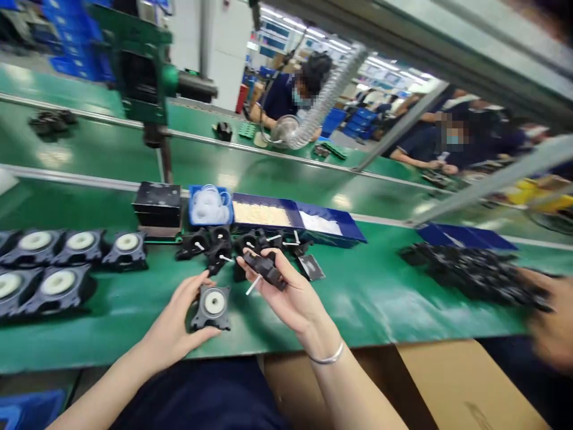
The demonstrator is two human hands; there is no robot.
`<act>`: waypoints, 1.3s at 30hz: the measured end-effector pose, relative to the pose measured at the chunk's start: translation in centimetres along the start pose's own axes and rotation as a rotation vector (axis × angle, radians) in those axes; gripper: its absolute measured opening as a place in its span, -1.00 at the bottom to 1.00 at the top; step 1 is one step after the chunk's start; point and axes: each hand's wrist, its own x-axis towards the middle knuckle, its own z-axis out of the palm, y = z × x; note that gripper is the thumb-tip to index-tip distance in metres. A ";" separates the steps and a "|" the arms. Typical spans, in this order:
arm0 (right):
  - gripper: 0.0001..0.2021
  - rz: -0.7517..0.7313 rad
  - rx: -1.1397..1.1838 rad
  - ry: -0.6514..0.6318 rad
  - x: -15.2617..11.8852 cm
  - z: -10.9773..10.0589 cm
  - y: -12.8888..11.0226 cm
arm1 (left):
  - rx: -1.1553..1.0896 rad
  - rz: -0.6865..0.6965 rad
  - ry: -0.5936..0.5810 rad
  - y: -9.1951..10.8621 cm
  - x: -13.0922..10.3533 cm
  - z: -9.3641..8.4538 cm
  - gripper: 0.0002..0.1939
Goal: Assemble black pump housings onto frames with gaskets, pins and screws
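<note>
Between the thumb and fingers of my left hand (174, 319) is a square dark-grey housing with a round white gear-like disc (215, 304) on top, held near the bench's front edge. My right hand (298, 292) grips a black plastic part (265, 270), from which a thin white shaft (253, 285) sticks out downward. The two held pieces are apart. Just beyond my hands lie several similar black parts (219, 255) with white shafts. Several matching housings with white discs (80, 242) stand in rows at the left.
Behind the parts stand a black block (157, 206), a blue tray of clear rings (209, 206) and dark blue bins (329, 224). A green press (138, 65) rises at left. At right, another person's blurred hand (553, 316) touches a heap of black parts (470, 275). Co-workers sit opposite.
</note>
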 end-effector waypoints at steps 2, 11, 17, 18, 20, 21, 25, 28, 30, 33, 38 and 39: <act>-0.78 0.039 -0.046 -0.018 0.7 0.8 0.5 | -0.039 0.007 0.005 0.2 -0.2 0.0 -0.07; -0.79 -0.027 -0.473 -0.050 1.4 2.5 3.0 | -0.088 0.045 0.041 -0.2 -0.8 0.7 0.15; -0.87 -0.164 -0.661 -0.149 1.0 1.7 4.6 | -0.073 0.045 0.043 -0.3 -0.8 0.8 0.17; -0.88 -0.209 -0.701 -0.167 0.8 1.7 4.7 | -0.069 0.038 0.039 -0.2 -0.8 0.8 0.16; -0.88 -0.307 -0.811 -0.204 0.3 1.6 4.8 | -0.060 0.025 0.034 -0.1 -0.8 0.8 0.16; -0.87 -0.362 -0.881 -0.224 0.1 1.6 4.9 | -0.052 0.020 0.033 -0.1 -0.8 0.8 0.16; -0.81 -0.535 -1.157 -0.263 -0.8 1.1 5.6 | -0.026 0.024 0.024 0.0 -0.7 0.7 0.16; -0.84 -0.532 -1.240 -0.226 -0.9 0.4 6.5 | -0.021 0.014 0.041 0.0 -0.5 0.8 0.13; -0.86 -0.506 -1.250 -0.204 -0.8 0.1 6.9 | -0.030 -0.003 0.051 0.1 -0.5 0.9 0.13; -0.87 -0.486 -1.267 -0.209 -0.6 0.0 7.0 | -0.061 -0.027 0.041 0.3 -0.4 0.8 0.14; -0.87 -0.485 -1.271 -0.179 -0.8 0.3 7.2 | -0.116 -0.065 0.019 0.8 -0.3 0.4 0.18; -0.87 -0.492 -1.270 -0.159 -0.9 0.3 7.4 | -0.134 -0.074 0.018 0.9 -0.2 0.3 0.18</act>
